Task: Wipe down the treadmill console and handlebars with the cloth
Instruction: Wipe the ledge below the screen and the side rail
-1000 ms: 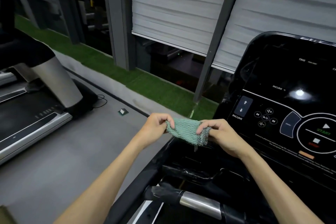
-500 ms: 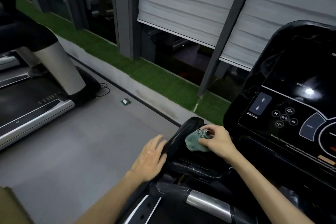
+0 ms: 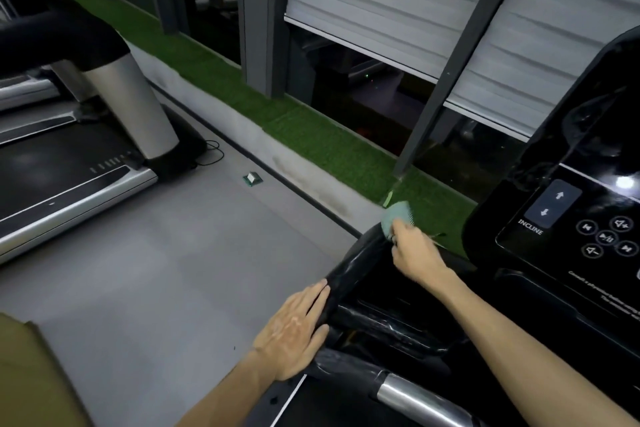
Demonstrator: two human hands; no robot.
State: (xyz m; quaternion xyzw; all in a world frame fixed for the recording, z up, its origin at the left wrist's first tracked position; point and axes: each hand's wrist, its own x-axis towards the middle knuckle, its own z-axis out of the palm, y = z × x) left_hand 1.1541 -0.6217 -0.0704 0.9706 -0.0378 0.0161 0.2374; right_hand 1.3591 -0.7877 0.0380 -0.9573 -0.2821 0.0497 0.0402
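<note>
Your right hand [image 3: 414, 253] pinches the cloth [image 3: 394, 215] at the handlebar [image 3: 349, 270] top; the bar runs down toward your flat left hand [image 3: 294, 333].

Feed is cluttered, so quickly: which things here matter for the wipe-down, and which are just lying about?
Job: green cloth in right hand; black handlebar, steadied by left hand; console.
Lying about: neighbouring treadmill; small floor object; black cable.

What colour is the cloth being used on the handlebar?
Pale teal-green cloth, dark-edged; head view, the only one.
</note>
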